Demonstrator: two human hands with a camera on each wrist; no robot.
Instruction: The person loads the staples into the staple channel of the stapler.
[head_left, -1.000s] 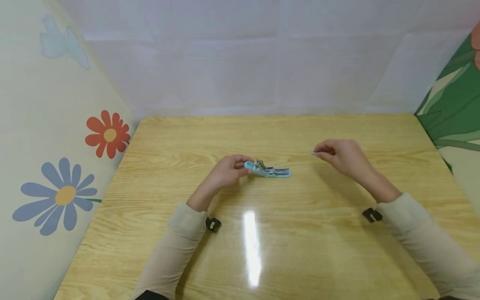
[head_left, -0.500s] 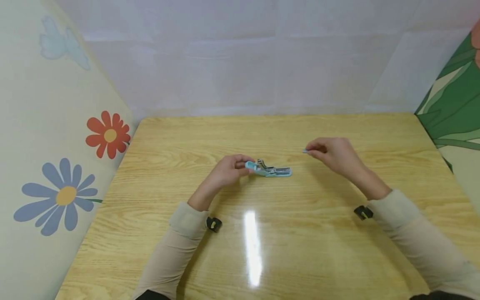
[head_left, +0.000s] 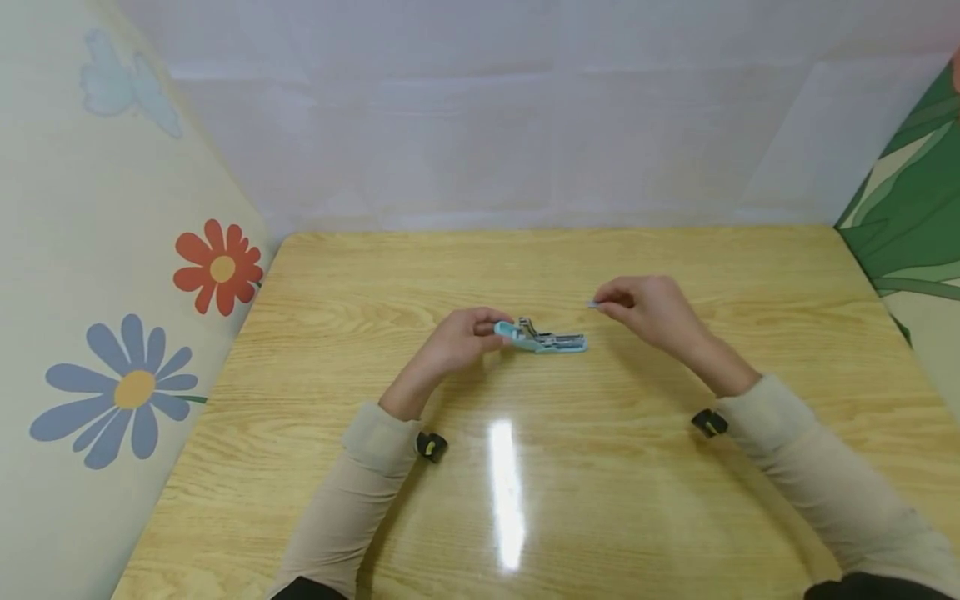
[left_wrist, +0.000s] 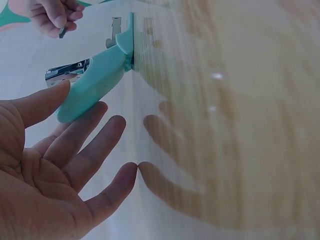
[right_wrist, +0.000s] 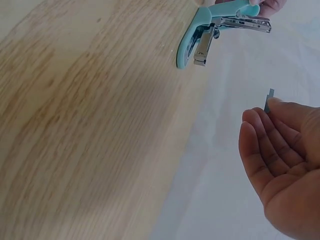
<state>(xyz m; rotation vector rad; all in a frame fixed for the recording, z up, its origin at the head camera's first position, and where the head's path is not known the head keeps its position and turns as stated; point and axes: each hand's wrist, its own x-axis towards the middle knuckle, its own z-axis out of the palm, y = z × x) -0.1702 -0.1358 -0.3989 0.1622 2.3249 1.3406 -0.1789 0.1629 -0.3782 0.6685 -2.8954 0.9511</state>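
Observation:
A mint-green stapler is spread wide on the table, its metal magazine exposed in the right wrist view. My left hand pinches the raised left end of the stapler between thumb and forefinger, the other fingers spread loosely in the left wrist view. The stapler's right end rests on the tabletop. Just right of it and above the table, my right hand pinches a short grey strip of staples between thumb and fingertips. The strip is apart from the stapler.
The wood-grain table shows a bright light reflection near its front. A white sheet hangs behind it. Walls painted with flowers stand at both sides. A black wrist camera sits below each cuff.
My right hand has moved left with the strip of staples, closer to the stapler. The left hand and the stapler have shifted only slightly to the right.

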